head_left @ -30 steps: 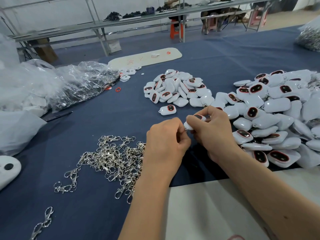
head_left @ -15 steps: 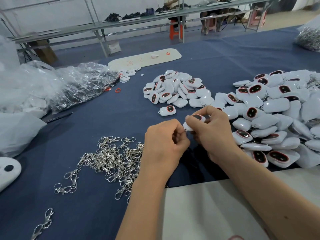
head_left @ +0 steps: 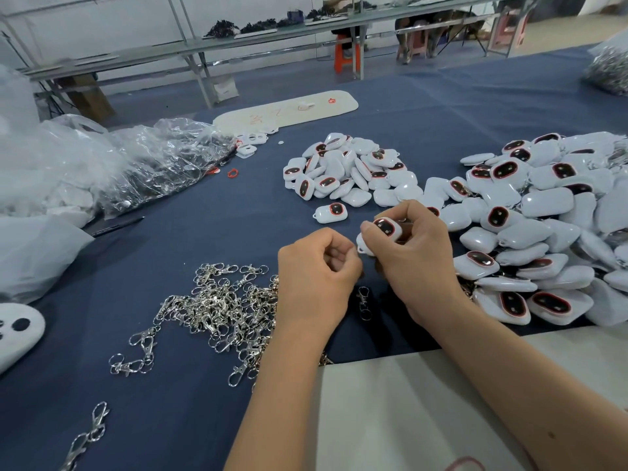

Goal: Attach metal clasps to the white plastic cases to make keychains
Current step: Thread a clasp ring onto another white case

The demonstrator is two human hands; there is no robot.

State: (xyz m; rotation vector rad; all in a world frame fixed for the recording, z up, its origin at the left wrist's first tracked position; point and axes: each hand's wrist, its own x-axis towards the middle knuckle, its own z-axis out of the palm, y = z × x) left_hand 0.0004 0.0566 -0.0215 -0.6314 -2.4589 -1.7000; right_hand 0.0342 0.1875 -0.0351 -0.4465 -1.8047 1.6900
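Underneath everything lies a dark blue cloth-covered table (head_left: 163,273), with a pale sheet (head_left: 424,413) laid over its near edge at about five o'clock. Beyond the table, at twelve o'clock, long metal-framed benches (head_left: 272,39) run across a grey-floored workroom, with an orange stool (head_left: 345,57) under one of them. A flat cream board (head_left: 289,112) sits on the cloth toward twelve o'clock, and crumpled clear plastic bags (head_left: 142,161) are heaped at ten o'clock.

A small pile of white cases (head_left: 353,168) sits at one o'clock from the hands, with a single case (head_left: 331,212) lying just in front of it; a much larger pile of cases (head_left: 550,226) spreads out at three o'clock. A tangled heap of metal clasps (head_left: 217,307) lies at eight o'clock, touching the left wrist, and one loose clasp (head_left: 363,300) rests on the cloth between the two wrists.

The right hand (head_left: 414,263) has its thumb and fingers curled round a white case (head_left: 382,234), its dark red-rimmed window facing up and its small loop end pointing toward the left hand. The left hand (head_left: 316,280) is curled into a loose fist just beside that loop, fingertips pinched together; whether it has a clasp between them cannot be made out.
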